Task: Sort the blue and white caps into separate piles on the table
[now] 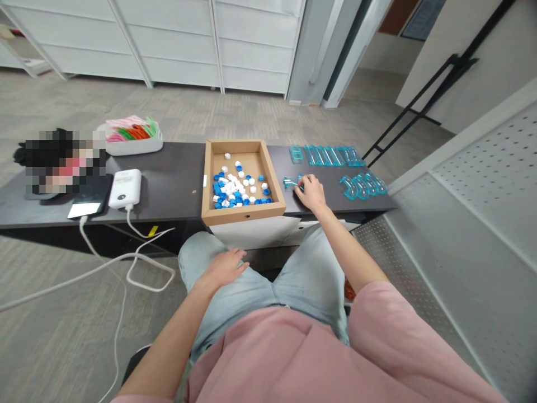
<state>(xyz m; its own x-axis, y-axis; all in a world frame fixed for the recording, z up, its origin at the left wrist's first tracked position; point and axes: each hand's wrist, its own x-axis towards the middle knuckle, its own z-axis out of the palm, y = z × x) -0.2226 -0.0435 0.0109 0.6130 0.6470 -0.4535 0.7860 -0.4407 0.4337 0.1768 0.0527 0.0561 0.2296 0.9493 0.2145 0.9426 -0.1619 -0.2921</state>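
Observation:
My right hand point(310, 193) is over the dark table, its fingers curled down onto a clear teal plastic piece point(290, 182). Part of that piece sticks out to the left of the fingertips, and the rest is hidden beneath them. Behind the hand lie a row of straight teal pieces point(325, 156) and a squarish teal piece point(296, 154). Several curved teal pieces point(363, 186) sit nested together to the right. My left hand point(229, 267) rests on my thigh, fingers stretched out, holding nothing.
A shallow cardboard box point(206, 190) of blue and white plastic bits stands left of my right hand. Farther left are a white power bank point(125, 188), a phone point(90, 196) and a white tray point(134, 147) of colourful strips. A white cable point(96, 268) hangs off the front.

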